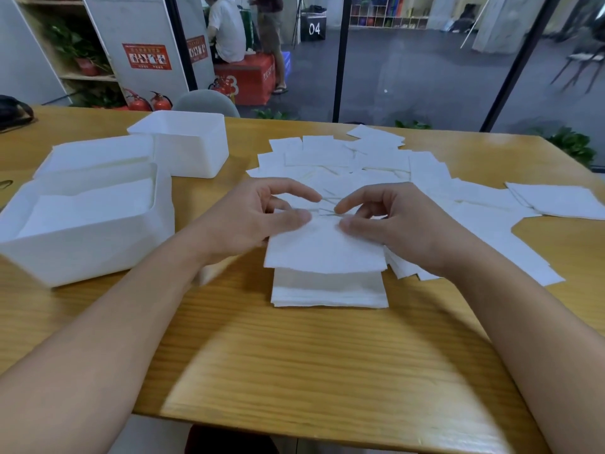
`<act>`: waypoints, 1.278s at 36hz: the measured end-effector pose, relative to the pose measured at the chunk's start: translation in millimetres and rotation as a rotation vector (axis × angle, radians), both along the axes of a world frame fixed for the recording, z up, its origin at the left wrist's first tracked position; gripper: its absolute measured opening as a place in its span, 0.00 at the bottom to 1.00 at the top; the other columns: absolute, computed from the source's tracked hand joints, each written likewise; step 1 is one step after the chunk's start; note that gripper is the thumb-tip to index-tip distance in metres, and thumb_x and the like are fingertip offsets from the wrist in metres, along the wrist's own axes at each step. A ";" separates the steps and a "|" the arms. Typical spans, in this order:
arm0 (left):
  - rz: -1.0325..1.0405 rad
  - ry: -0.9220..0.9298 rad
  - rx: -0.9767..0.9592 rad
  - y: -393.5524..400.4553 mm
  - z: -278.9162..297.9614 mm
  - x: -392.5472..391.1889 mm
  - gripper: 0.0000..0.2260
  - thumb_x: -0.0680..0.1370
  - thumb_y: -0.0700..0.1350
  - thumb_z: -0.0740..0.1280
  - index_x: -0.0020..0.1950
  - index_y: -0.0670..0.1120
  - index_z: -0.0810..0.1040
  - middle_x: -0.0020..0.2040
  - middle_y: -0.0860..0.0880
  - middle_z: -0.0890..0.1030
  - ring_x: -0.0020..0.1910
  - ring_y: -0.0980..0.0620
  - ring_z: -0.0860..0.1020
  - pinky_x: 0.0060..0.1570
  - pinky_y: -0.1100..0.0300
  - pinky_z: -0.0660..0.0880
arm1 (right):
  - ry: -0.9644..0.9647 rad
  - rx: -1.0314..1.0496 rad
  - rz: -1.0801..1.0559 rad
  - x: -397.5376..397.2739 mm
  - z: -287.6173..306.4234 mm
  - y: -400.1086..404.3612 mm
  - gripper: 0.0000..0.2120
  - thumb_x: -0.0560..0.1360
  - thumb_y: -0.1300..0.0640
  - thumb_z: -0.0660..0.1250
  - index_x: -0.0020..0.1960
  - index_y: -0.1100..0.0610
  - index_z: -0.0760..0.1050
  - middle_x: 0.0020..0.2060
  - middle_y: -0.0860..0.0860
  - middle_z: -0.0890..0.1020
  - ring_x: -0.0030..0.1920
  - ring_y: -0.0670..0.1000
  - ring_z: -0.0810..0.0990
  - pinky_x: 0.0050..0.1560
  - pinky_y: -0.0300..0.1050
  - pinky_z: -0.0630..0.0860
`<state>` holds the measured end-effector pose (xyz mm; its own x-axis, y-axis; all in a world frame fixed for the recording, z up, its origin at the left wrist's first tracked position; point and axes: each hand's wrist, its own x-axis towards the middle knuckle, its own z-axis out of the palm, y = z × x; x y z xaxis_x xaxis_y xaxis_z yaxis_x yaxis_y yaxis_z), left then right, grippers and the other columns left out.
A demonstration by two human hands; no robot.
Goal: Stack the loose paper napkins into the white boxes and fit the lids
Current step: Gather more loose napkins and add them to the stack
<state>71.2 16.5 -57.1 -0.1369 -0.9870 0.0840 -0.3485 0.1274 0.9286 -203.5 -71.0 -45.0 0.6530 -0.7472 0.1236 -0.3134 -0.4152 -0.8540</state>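
Two hands (330, 221), three white boxes (82, 224), one napkin stack (327, 283)

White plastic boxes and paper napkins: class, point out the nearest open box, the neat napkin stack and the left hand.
Nearest open white plastic box (82, 253), head view, front wall.
Neat napkin stack (327, 290), head view, front edge.
Left hand (252, 221), head view, back.

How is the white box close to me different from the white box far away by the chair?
The near box is open and shows napkins inside; the far box shows no napkins from this angle. The near box sits at the table's left edge; the far box stands further back, nearer the middle. Both are white, with rounded corners, on the wooden table.
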 end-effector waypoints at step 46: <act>0.139 -0.200 -0.064 -9.3 -9.9 5.3 0.12 0.89 0.56 0.64 0.70 0.59 0.82 0.44 0.48 0.89 0.39 0.49 0.84 0.42 0.65 0.78 | 0.097 -0.411 0.018 0.5 -13.0 -1.3 0.07 0.82 0.55 0.75 0.47 0.44 0.84 0.48 0.41 0.83 0.47 0.49 0.79 0.44 0.34 0.73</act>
<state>76.4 7.2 -67.0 -0.0208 -0.9910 0.1321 -0.5424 0.1221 0.8312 -203.0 -72.3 -58.0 0.6890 -0.6365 0.3466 -0.3735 -0.7217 -0.5828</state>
